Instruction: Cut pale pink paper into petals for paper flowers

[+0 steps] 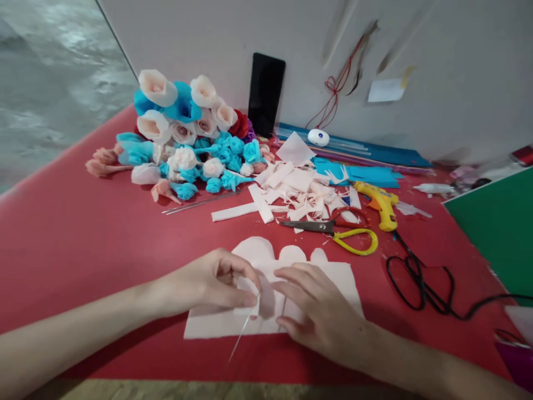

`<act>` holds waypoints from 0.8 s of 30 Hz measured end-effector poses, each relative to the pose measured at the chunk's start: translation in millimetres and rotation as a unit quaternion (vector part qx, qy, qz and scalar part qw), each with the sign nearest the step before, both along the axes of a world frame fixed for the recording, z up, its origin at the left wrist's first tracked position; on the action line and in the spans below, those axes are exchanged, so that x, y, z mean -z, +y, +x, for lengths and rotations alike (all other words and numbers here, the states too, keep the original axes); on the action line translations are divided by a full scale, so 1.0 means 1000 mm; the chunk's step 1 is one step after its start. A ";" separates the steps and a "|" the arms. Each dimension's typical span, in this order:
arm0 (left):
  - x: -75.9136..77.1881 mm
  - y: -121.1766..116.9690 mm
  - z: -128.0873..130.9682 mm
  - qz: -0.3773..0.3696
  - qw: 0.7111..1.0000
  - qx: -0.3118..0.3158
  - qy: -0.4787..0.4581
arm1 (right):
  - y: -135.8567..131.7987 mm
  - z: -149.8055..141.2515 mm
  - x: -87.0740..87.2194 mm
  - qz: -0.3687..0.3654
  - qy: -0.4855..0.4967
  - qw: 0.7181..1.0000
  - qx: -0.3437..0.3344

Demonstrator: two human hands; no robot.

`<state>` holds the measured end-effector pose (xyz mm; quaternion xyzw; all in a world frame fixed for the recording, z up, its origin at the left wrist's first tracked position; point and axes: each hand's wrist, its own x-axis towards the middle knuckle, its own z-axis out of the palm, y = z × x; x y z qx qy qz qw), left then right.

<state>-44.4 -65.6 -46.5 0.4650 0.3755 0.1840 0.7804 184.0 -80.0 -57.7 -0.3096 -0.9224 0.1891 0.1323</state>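
Thumb and index finger of my left hand (pixel 220 280) pinch a small pale paper piece (pixel 249 286). A thin wire (pixel 239 341) slants down from that piece towards the table's front edge. My right hand (pixel 312 311) rests on a pale pink paper sheet (pixel 347 283), its fingers apart and slightly bent; whether something lies under them is hidden. Rounded paper petals, a large one (pixel 255 246), a middle one (pixel 292 254) and a small one (pixel 319 255), stick out past the sheet's far edge.
Beyond the hands lie scissors (pixel 328 226), a yellow glue gun (pixel 381 205) with a black cord (pixel 420 283), and paper scraps (pixel 303 186). Paper flowers (pixel 187 139) are heaped at the back left. A phone (pixel 266 94) leans on the wall; a green board (pixel 495 228) stands right.
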 end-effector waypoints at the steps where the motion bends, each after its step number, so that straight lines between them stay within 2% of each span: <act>1: 0.001 0.000 0.000 -0.002 1.000 -0.004 -0.010 | -0.004 0.000 0.002 -0.010 -0.012 1.000 -0.008; 7: 0.009 -0.003 -0.001 -0.016 0.996 -0.019 -0.090 | -0.004 -0.002 0.005 -0.024 -0.061 0.998 -0.012; 11: 0.019 -0.004 -0.004 -0.020 0.993 -0.021 -0.118 | -0.004 -0.001 0.004 -0.060 -0.053 0.997 -0.009; 16: 0.024 -0.004 -0.006 -0.013 0.991 -0.024 -0.129 | -0.004 0.000 0.009 -0.052 -0.033 0.996 -0.060; 20: 0.016 -0.006 -0.003 -0.002 0.991 -0.049 -0.125 | -0.003 0.000 0.003 -0.056 -0.004 0.996 -0.062; 24: -0.008 -0.003 0.012 0.059 0.988 -0.133 -0.048 | 0.000 0.005 -0.019 -0.079 0.103 0.991 -0.020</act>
